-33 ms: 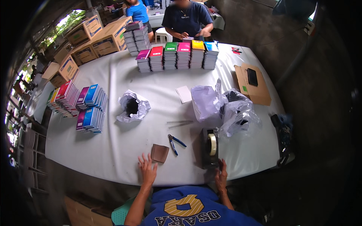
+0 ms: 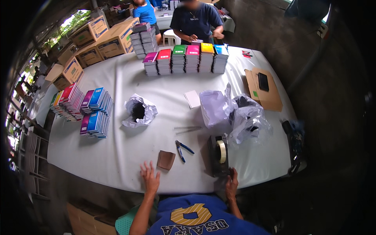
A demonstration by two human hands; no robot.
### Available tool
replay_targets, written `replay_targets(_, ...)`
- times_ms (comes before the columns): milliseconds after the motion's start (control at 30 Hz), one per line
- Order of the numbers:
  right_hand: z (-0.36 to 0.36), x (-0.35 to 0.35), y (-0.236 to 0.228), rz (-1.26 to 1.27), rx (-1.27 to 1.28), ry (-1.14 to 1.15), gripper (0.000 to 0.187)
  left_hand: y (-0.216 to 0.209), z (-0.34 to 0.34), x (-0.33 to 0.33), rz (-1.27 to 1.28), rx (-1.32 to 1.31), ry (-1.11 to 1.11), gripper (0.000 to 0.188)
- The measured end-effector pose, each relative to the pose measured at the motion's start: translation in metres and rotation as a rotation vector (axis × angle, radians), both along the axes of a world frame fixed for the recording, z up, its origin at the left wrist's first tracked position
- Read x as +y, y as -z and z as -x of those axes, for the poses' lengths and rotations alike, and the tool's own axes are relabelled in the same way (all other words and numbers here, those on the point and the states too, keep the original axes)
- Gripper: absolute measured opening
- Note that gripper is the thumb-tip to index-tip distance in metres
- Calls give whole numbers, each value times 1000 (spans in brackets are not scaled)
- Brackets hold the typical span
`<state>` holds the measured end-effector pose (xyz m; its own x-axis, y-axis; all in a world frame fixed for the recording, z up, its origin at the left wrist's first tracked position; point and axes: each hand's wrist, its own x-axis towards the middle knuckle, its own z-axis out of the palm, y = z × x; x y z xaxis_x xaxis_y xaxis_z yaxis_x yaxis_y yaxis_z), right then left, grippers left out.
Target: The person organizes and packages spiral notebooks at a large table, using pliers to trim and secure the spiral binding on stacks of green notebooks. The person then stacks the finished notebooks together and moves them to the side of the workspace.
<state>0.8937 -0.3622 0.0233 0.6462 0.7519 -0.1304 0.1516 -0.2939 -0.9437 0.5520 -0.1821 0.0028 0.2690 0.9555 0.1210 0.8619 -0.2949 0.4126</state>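
My left hand (image 2: 150,178) rests at the table's near edge with fingers spread and nothing in it. Just beyond its fingertips lies a small brown square pad (image 2: 166,160). At the near edge on the right, my right hand (image 2: 232,183) is beside the black tape dispenser (image 2: 214,156), which carries a roll of clear tape (image 2: 221,151); its fingers are extended, and I cannot tell whether they touch the base. Blue-handled cutting pliers (image 2: 182,150) lie partly open between the pad and the dispenser. Beyond them are thin metal spiral coils (image 2: 188,129).
Stacked notebooks stand at the far edge (image 2: 186,62) and left (image 2: 96,117). A crumpled plastic bag (image 2: 140,111) and more bags (image 2: 248,121) lie mid-table, near white cards (image 2: 192,99). A phone (image 2: 263,82) sits on cardboard (image 2: 270,98). Across the table, a person (image 2: 196,21) handles something small.
My left hand has shifted slightly left, away from the brown pad. My right hand stays beside the tape dispenser. The whole view has shifted a little.
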Motion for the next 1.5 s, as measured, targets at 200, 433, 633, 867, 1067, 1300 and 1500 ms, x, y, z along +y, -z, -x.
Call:
replay_targets(200, 6, 4, 28, -269, -206, -227, 98, 46, 67, -13, -179, 143, -112, 63)
replay_targets(433, 31, 43, 43, -273, -152, 211, 88, 26, 56, -15, -265, 161, -158, 62)
replay_targets(633, -12, 41, -15, -308, 87, 60, 62, 29, 64, -32, -231, 147, -243, 62)
replay_targets(867, 42, 30, -82, -129, -210, -101, 37, 41, 84, -30, -198, 24, 206, 70)
replay_targets(1067, 170, 73, -104, -121, -68, -220, 42, 50, 143, -46, 43, -124, 691, 51)
replay_targets(1300, 281, 121, -113, -191, 73, -513, 48, 51, 260, -54, -85, -191, 635, 57)
replay_targets(1500, 379, 220, -53, -198, 436, -520, 67, 37, 377, -95, 113, 178, -73, 64)
